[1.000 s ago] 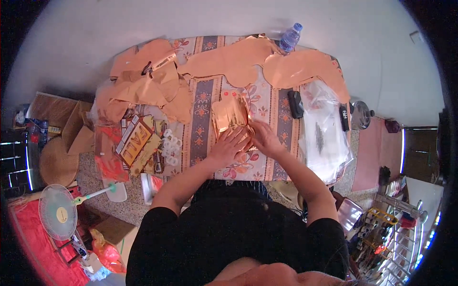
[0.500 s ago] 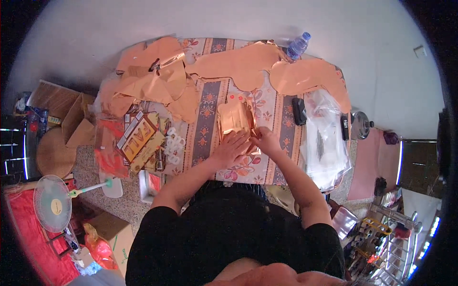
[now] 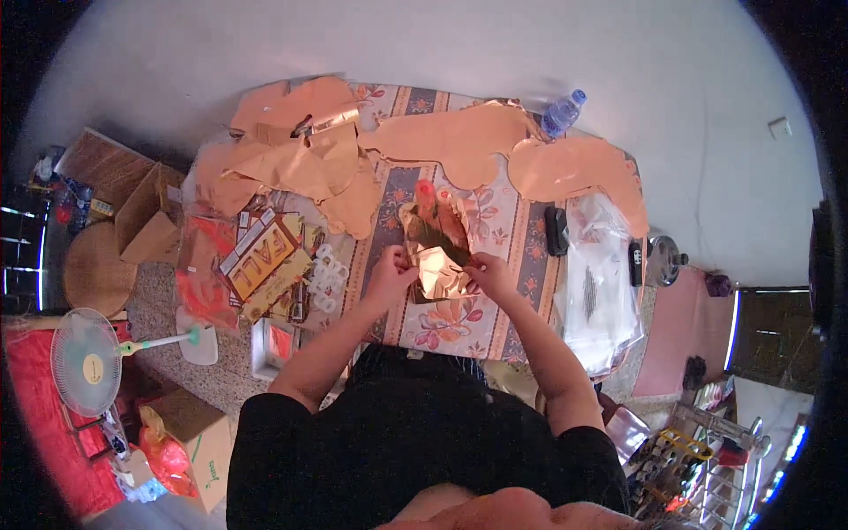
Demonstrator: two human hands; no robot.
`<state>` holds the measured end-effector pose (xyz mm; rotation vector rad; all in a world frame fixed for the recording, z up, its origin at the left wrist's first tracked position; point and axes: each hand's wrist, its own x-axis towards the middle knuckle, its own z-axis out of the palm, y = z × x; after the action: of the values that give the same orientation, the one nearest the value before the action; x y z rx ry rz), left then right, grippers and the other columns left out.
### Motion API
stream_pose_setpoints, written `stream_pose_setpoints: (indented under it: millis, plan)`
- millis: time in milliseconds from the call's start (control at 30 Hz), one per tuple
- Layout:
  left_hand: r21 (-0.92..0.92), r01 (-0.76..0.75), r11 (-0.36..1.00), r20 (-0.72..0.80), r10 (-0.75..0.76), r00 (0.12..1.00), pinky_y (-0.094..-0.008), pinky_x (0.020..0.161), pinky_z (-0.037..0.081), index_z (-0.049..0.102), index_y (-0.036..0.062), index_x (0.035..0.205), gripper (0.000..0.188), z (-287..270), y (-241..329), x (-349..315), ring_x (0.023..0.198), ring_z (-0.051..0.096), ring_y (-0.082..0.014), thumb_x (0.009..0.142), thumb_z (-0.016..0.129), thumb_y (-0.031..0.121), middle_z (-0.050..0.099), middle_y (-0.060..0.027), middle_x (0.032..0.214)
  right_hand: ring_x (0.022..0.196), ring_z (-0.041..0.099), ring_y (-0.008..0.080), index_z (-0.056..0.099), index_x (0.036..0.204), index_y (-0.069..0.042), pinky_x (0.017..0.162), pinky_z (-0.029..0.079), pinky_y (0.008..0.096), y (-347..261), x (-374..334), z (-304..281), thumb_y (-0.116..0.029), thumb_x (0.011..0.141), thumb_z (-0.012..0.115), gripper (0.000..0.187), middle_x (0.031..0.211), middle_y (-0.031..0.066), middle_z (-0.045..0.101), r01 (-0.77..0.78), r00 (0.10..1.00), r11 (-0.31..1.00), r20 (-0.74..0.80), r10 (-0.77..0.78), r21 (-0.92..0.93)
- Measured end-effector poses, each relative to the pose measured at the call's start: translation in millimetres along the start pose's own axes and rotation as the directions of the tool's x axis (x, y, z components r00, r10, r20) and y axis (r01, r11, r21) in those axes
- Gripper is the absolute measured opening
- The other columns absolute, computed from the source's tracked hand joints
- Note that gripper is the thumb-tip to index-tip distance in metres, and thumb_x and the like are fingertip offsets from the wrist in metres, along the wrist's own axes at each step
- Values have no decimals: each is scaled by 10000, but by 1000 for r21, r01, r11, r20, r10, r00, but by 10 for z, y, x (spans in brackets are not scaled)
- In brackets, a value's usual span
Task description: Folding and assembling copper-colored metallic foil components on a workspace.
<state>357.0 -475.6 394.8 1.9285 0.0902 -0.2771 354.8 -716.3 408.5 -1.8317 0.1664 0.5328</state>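
Over there, the left hand (image 3: 390, 272) and right hand (image 3: 490, 274), fingertips pinched closed, grip the crinkled gold foil (image 3: 435, 269) at nine and four o'clock, mid-table on the patterned worktop (image 3: 455, 334).

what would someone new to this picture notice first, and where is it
Probably the shiny copper foil at the middle of the patterned table, catching the light, with the person's left grip and right grip at its side edges. Next come the big flat copper-coloured sheets spread along the table's far side, with a blue-capped bottle by them toward the right. At lower left, a white fan stands out against red cloth.
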Motion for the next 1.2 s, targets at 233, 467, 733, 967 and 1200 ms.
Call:
stream_pose_setpoints:
  millis: [233, 467, 733, 967, 1200]
  plan:
    - [-43, -44, 998, 51, 46, 998, -256, 613, 467, 603, 0, 873, 158, -248, -87, 375, 683, 571, -93, 788, 681, 108, 606, -25, 737, 616, 650, 156, 608, 906, 42, 526, 545, 277, 132, 452, 263, -26, 883, 585, 75, 748, 97, 647, 199, 977, 966, -115, -182, 165]
    - [-108, -261, 959, -98, 251, 963, -294, 662, 486, 613, 5, 844, 67, -314, 251, 204, 704, 599, -154, 791, 633, 42, 634, -42, 756, 806, 655, 207, 603, 998, 16, 697, 537, 305, 13, 323, 231, -15, 839, 612, 162, 904, 120, 653, 496, 838, 852, -166, -520, -166]
    - [127, -744, 656, 247, 706, 664, -377, 882, 478, 608, 46, 872, 218, -335, -162, -123, 1019, 592, -264, 665, 656, 2, 657, -69, 1005, 971, 618, 345, 593, 1038, -36, 805, 527, 385, 223, -187, -40, 16, 693, 569, 350, 1144, 148, 602, 621, 724, 545, 146, -674, -563]
    - [281, -817, 503, 475, 667, 574, -428, 1006, 384, 594, 42, 1024, 322, -476, -201, -171, 1197, 482, -314, 709, 650, 79, 555, -123, 1249, 1176, 493, 356, 548, 1174, -47, 990, 407, 441, 12, -99, 123, -105, 835, 582, 345, 1252, 173, 529, 529, 741, 587, -4, -672, -613]
    - [610, -528, 591, 268, 473, 839, -484, 1105, 230, 350, 26, 1398, 654, -343, -91, 91, 1378, 261, -318, 884, 533, 387, 300, -154, 1481, 1378, 262, 321, 379, 1384, -57, 1134, 183, 464, 49, 214, 330, -241, 880, 548, 563, 1470, 142, 321, 437, 790, 475, 74, -609, -763]
